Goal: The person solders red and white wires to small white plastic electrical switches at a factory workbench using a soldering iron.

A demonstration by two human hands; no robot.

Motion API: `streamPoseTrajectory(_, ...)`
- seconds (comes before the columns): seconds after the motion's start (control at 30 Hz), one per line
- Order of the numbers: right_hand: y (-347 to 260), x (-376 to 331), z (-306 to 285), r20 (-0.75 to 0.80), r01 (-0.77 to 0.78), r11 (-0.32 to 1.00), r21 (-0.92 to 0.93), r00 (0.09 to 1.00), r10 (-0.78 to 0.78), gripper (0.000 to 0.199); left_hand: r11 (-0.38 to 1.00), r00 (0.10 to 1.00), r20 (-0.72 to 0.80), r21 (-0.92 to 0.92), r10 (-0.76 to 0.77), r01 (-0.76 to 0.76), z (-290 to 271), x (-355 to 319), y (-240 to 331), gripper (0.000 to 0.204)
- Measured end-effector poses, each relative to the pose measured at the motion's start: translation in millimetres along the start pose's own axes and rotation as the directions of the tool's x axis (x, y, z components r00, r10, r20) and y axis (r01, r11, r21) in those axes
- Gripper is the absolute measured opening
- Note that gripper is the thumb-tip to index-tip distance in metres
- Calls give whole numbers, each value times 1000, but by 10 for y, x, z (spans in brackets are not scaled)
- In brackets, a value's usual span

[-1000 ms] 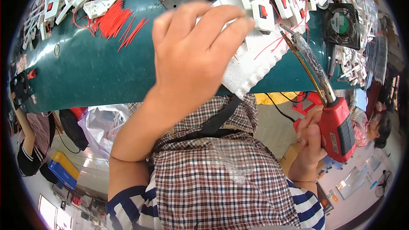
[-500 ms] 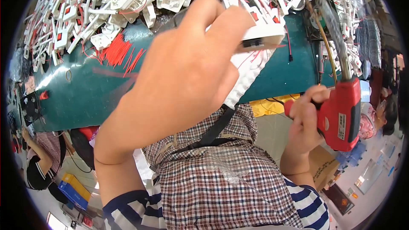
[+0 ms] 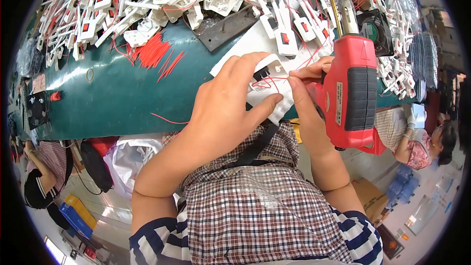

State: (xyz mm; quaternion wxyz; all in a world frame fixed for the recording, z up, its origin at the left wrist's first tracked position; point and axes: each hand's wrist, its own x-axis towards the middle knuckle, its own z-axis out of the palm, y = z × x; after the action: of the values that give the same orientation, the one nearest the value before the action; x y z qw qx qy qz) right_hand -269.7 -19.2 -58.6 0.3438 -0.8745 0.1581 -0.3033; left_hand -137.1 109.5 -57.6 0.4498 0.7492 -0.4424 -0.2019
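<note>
My left hand (image 3: pixel 223 95) holds a white plastic housing (image 3: pixel 273 65), fingers over its far side and thumb by its near edge. A black switch part (image 3: pixel 261 73) and thin red wires (image 3: pixel 267 86) show in the housing's hollow. My right hand (image 3: pixel 310 113) carries a red and black soldering gun (image 3: pixel 354 88), its long metal front pointing away over the bench. The thumb and finger of that hand also pinch together at the end of a red wire beside the housing. The gun hides part of the right hand. Beneath lies a white padded sheet (image 3: pixel 245 44).
A large heap of white housings with red switches (image 3: pixel 88 29) covers the far side of the green bench (image 3: pixel 117 103). Cut red wires (image 3: pixel 152 51) lie in a bundle near a dark metal plate (image 3: pixel 223 32). A black fan (image 3: pixel 375 29) stands at right. Other people sit at both sides.
My left hand has drawn back and lowered the housing onto the padded sheet. My right hand has brought the soldering gun leftward and up, with its fingertips now at the red wire.
</note>
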Motion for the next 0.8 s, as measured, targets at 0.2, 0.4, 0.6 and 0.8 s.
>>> streamPoseTrajectory(0.2, -30, -103, 195, -74, -210, 949, 234, 970, 233, 36, 901, 983, -55, -412, -174, 136, -12, -118, -177, 46)
streamPoseTrajectory(0.4, -192, -134, 272, 138, -337, 912, 235, 940, 312, 39, 536, 861, 226, -703, -455, 468, -214, -169, -145, 30)
streamPoseTrajectory(0.6, -365, -91, 443, 94, -356, 819, 449, 931, 353, 29, 713, 946, -103, -684, -306, 157, -139, -246, -234, 33)
streamPoseTrajectory(0.8, -407, -59, 276, 150, -487, 838, 245, 873, 464, 22, 906, 919, -260, -381, -295, 183, -123, -102, -393, 28)
